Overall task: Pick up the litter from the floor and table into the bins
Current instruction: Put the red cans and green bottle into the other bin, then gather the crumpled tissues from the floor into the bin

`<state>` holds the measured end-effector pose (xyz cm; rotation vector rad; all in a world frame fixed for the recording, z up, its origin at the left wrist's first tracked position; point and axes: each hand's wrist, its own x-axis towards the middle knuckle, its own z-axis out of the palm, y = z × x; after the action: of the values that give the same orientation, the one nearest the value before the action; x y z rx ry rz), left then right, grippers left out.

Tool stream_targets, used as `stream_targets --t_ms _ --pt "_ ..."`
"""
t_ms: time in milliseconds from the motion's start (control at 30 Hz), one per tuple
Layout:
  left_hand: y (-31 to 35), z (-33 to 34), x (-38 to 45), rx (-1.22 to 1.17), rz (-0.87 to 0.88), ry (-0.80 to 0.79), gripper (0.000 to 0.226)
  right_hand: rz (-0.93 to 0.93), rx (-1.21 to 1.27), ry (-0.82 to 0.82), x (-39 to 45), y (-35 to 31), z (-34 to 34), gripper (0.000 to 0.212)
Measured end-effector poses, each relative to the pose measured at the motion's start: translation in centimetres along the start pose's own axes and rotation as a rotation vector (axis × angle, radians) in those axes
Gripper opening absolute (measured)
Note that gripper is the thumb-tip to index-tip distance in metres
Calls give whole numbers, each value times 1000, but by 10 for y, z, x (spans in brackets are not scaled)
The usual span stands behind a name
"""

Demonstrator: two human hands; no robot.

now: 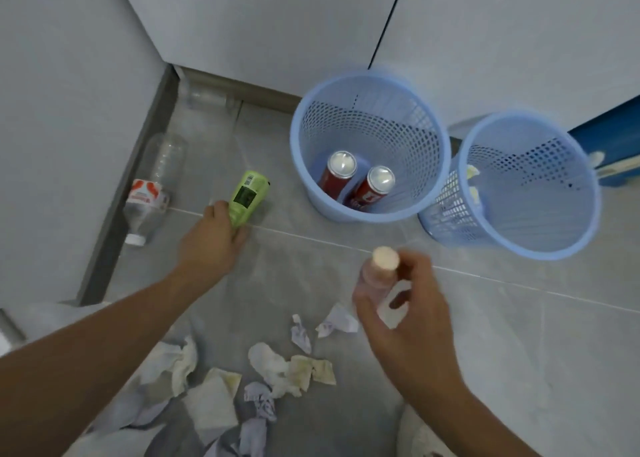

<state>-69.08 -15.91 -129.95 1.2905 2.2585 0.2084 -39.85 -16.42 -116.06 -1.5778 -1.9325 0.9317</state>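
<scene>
Green can (248, 195) sat on floor (485, 318), left hand (211, 245) wrapped round its end, guess lifting for near bin (370, 147) with red cans (356, 179). Right hand (405, 304) gripped pink-capped bottle (379, 273) upright. Crumpled tissues (277, 366) lay below.

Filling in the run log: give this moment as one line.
left hand: grips green bottle | right hand: holds pink-capped clear bottle | left blue mesh bin: two red cans | floor: crumpled paper
</scene>
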Motion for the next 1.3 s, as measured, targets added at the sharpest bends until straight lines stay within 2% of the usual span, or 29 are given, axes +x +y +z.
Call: stream_targets --t_ms 100,200,333,500,667,767,867,967,1033,1133,1233,1300 --pt "16 -55 -36 -194 54 203 41 -9 123 153 58 -28 -38 64" --pt "59 -118 -48 -353 127 281 41 -14 174 232 119 -43 -56 52" --pt "134 -167 -37 -330 167 166 50 67 158 210 180 -35 -45 32" --pt "201 -164 10 -174 292 74 41 135 36 85 215 -3 -26 7" --pt "218 -124 53 -5 277 -30 44 140 -76 -38 221 9 -19 27" --pt "216 -109 56 73 276 -102 48 13 -22 13 186 1 -21 18" --pt "212 -108 30 51 375 9 45 -205 21 56 106 -10 -29 8" --pt "185 -102 -35 -83 445 165 34 -270 -47 -161 3 -1 -30 13" --pt "148 -87 -91 -109 390 154 29 -191 -173 -390 -54 20 -26 22" --pt "81 -47 -169 -48 194 -26 30 -9 -372 -594 -91 57 -11 47" --pt "20 1 -226 99 -22 -302 55 53 -523 -640 -90 84 18 72" --pt "-13 29 -250 217 -151 -388 75 58 -573 -626 -82 99 43 90"
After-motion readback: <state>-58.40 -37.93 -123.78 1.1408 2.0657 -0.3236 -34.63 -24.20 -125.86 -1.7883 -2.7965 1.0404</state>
